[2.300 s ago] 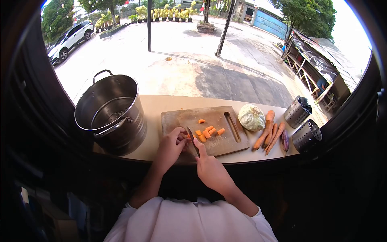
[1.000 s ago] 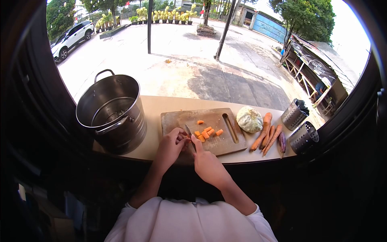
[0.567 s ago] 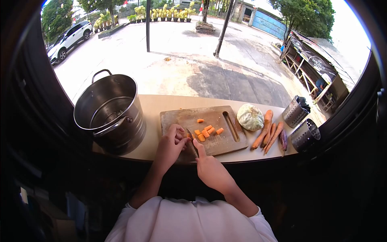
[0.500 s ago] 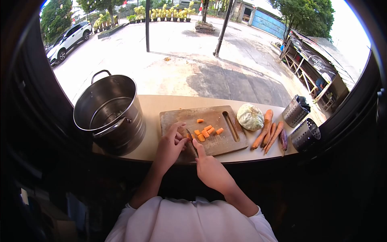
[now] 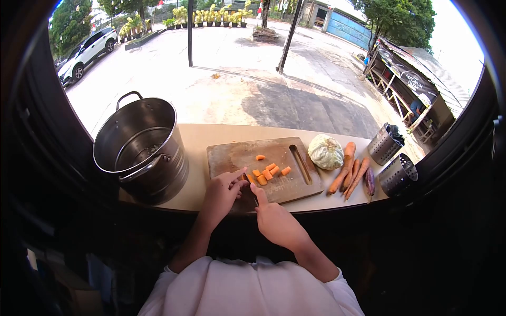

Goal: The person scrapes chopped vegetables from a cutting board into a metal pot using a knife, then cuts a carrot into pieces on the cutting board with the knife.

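Observation:
On a wooden cutting board lie several cut carrot chunks, mostly in a group right of my fingers. My left hand is at the board's left part, its fingers closed on a piece of carrot that they largely cover. My right hand grips a knife, index finger stretched along its back. The blade is down at the carrot beside my left fingertips, and much of it is hidden by my hands.
A large steel pot stands left of the board. To the right are a cabbage, several whole carrots, a purple vegetable and two perforated steel holders. The table's front edge runs close to my body.
The knife blade has dropped lower at the carrot, and a fresh orange piece shows beside it. My left index finger now reaches forward over the blade's tip area. The view has shifted slightly.

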`<action>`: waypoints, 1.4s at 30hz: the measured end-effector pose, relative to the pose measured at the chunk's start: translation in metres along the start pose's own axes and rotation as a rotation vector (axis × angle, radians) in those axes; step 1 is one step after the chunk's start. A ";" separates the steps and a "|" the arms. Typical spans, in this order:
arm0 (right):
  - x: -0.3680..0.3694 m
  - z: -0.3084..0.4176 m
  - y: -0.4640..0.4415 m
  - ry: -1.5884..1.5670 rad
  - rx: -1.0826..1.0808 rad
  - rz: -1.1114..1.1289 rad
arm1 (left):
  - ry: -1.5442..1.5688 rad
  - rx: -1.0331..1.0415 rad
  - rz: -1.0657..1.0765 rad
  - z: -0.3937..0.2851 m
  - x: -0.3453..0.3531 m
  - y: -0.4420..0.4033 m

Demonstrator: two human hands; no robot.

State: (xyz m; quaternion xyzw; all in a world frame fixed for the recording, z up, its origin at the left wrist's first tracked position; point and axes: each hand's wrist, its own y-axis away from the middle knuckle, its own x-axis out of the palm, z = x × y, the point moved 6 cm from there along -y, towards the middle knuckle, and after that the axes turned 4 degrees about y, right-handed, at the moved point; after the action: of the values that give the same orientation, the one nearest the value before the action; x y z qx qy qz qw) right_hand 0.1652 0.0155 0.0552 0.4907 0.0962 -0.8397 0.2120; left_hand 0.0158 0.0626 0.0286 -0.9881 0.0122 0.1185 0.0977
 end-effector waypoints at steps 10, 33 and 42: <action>-0.005 0.000 0.002 -0.050 0.047 0.038 | 0.062 -0.013 -0.030 -0.003 -0.002 0.002; -0.011 0.002 0.019 -0.142 0.087 0.019 | 0.086 -0.082 0.011 0.010 -0.008 0.000; -0.021 0.008 0.020 -0.017 0.089 0.044 | 0.174 -0.137 0.038 0.014 -0.009 -0.002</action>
State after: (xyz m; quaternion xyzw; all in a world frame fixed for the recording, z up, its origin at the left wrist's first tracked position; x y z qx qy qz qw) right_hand 0.1765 0.0003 0.0782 0.4946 0.0461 -0.8423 0.2093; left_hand 0.0043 0.0674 0.0177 -0.9986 0.0311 0.0347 0.0262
